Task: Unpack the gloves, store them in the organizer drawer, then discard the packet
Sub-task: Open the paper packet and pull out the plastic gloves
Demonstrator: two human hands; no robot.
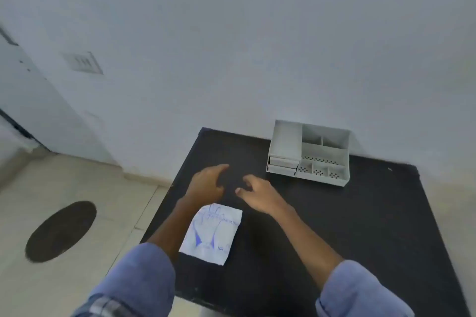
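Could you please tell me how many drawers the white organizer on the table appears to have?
2, stacked at the organizer's front left: the upper drawer and the lower drawer. Both look closed; none others show.

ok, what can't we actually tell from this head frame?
- Glove packet: print blurred; sealed or torn unclear; left forearm overlaps its left edge.
- Organizer: drawers' contents hidden behind shut fronts; compartments too small to check.
- Left hand, right hand: hovering or touching the table, unclear.
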